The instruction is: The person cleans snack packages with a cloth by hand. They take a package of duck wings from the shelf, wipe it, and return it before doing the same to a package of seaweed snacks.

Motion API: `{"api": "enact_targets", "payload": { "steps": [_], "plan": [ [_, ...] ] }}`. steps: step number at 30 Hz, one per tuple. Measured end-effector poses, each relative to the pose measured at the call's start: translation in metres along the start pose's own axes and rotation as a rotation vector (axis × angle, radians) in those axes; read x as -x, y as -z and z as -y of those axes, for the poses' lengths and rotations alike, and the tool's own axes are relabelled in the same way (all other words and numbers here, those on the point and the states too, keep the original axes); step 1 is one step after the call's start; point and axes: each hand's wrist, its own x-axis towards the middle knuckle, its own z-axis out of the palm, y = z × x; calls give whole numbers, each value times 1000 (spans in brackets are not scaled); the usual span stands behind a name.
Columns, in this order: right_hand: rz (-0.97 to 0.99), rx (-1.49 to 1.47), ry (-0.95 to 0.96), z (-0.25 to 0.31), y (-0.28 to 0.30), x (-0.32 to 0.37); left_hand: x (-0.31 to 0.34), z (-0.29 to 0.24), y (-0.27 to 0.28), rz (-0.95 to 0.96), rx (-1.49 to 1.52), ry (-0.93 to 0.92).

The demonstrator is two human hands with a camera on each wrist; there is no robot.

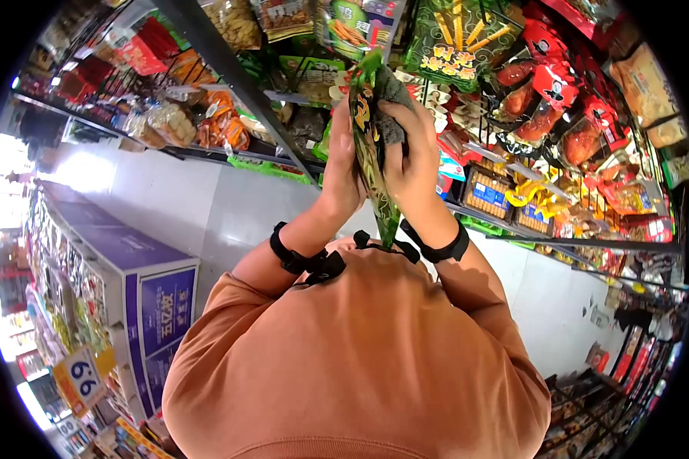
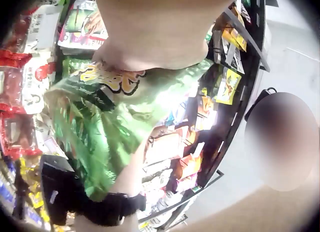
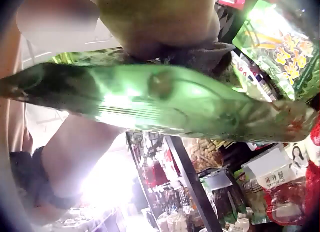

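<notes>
Upright between both hands in the head view is a green snack bag (image 1: pixel 366 138) with yellow lettering, seen nearly edge-on. My left hand (image 1: pixel 341 168) grips it from the left side, its fingertips partly hidden by the bag. On the other side, my right hand (image 1: pixel 412 161) holds a dark grey cloth (image 1: pixel 396 92) against the bag, fingers bent over the cloth. The left wrist view shows the bag's shiny green face (image 2: pixel 110 137) beneath the left hand (image 2: pixel 155 36). The right wrist view has the cloth (image 3: pixel 205 56) bunched under the right hand (image 3: pixel 160 21).
Shelves of packaged snacks stand ahead, including a similar green bag (image 1: pixel 459 46) and red packs (image 1: pixel 551 84). A dark shelf post (image 1: pixel 237 84) rises left of the hands. Behind on the left is a purple display stand (image 1: pixel 161 306) on pale floor tiles (image 1: pixel 241 206).
</notes>
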Motion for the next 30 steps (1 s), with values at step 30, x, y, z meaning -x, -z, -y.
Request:
{"api": "enact_targets", "payload": {
  "steps": [30],
  "plan": [
    [-241,46,-151,-9,66,22,6,36,-32,97,-214,353]
  ]
}}
